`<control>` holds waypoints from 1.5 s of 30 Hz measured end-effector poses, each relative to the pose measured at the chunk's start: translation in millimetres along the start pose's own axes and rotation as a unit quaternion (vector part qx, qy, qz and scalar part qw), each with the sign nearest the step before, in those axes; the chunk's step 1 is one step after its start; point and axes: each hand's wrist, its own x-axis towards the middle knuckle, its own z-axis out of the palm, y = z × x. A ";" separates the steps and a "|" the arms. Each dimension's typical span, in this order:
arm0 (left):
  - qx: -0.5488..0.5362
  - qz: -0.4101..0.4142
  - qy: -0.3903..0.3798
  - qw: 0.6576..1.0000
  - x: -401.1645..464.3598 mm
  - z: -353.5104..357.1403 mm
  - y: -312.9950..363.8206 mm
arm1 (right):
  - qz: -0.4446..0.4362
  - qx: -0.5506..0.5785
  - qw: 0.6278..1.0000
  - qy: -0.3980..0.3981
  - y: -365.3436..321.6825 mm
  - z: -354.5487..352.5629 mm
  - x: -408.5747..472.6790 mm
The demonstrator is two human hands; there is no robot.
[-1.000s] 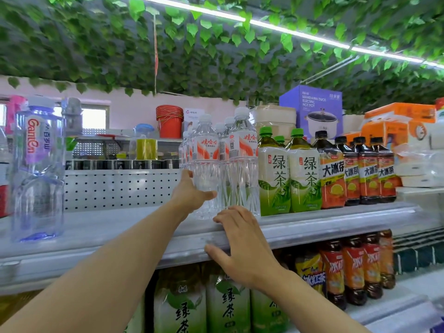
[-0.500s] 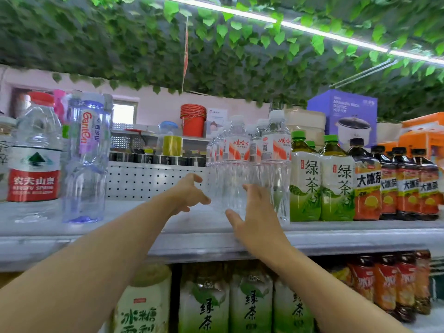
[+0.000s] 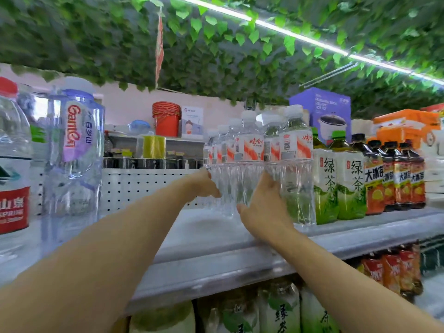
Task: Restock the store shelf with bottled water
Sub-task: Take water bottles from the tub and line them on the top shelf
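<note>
Two columns of clear water bottles with red-and-white labels stand on the grey top shelf (image 3: pixel 216 258); the front ones are the left bottle (image 3: pixel 249 150) and the right bottle (image 3: pixel 298 152). My left hand (image 3: pixel 204 186) touches the left side of the left column, low down by the bottles' bodies. My right hand (image 3: pixel 264 207) reaches in at the front between the two columns, fingers pointing up against the bottles and thumb stretched left. Neither hand plainly wraps a bottle. The clear plastic partly blurs the fingertips.
Green tea bottles (image 3: pixel 329 183) and dark iced tea bottles (image 3: pixel 384 179) stand directly right of the water. A large Ganten water bottle (image 3: pixel 74 152) and a red-labelled one (image 3: pixel 12 169) stand at the far left. A bare stretch of shelf lies between. More drinks (image 3: pixel 278 308) fill the lower shelf.
My right hand rose from the shelf edge to the front of the water bottles. My left hand moved right until it touched the left column. The view shifted closer and left.
</note>
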 end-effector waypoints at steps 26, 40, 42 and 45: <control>-0.008 -0.069 -0.052 0.996 70.5 23.8 -12.0 | -0.018 -0.046 0.999 0.002 6.7 6.9 15.4; 0.012 -0.078 -0.028 0.997 58.1 7.0 -11.4 | -0.014 -0.059 0.998 0.006 6.7 8.5 15.6; 0.010 -0.083 -0.073 0.994 46.6 -0.3 -4.6 | -0.013 -0.065 0.998 0.007 5.8 8.5 15.2; -0.001 -0.070 -0.137 0.988 29.5 2.1 5.2 | -0.008 -0.061 0.998 0.006 4.1 7.7 14.8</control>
